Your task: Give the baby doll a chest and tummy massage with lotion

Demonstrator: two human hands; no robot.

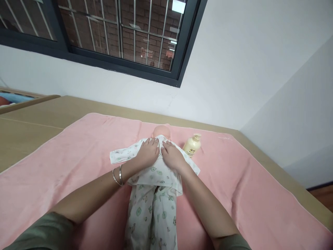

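Observation:
A baby doll [161,131] lies on its back on a pink blanket [85,149], its head toward the wall. It wears a white printed top [156,175] and matching trousers [163,215]; the sleeves spread out to both sides. My left hand [149,151] rests flat on the left of the doll's chest, fingers stretched out, with bracelets at the wrist. On the right of the chest lies my right hand [171,155], also flat with fingers extended. The fingertips of both hands are near the doll's collar. Neither hand holds anything.
A cream pump bottle [191,146] stands on the blanket right of the doll, close to its sleeve. The blanket covers a wooden surface [52,107] against a white wall [223,69]. A dark-framed window [125,71] with bars is above. At far left, a wooden edge [31,102] borders blue material.

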